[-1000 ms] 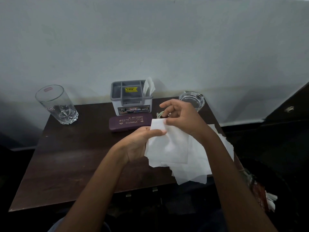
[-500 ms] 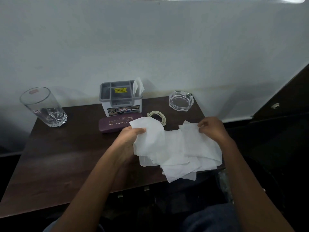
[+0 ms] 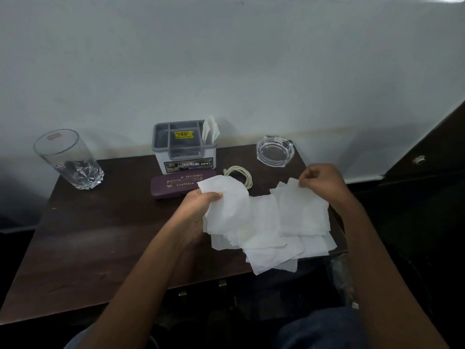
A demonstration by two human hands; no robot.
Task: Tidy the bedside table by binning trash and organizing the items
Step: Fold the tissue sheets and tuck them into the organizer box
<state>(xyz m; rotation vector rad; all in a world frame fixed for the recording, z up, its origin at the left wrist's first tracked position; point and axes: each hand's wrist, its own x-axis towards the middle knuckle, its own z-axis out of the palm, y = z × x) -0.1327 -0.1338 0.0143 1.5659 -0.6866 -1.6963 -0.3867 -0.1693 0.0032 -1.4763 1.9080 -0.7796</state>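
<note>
Dim, soft light from above; the wall is brightest, corners fall dark, edges bow, detail slightly blurred.

place: bedroom corner, home or rented room I cannot tell | small dark wooden table against a bare pale wall | before me: drinking glass, glasses case, ashtray, grey caddy with yellow price sticker, loose paper napkins

Both hands hold white tissues at the table's right edge: left hand grips one sheet, right hand pinches another's corner.
</note>
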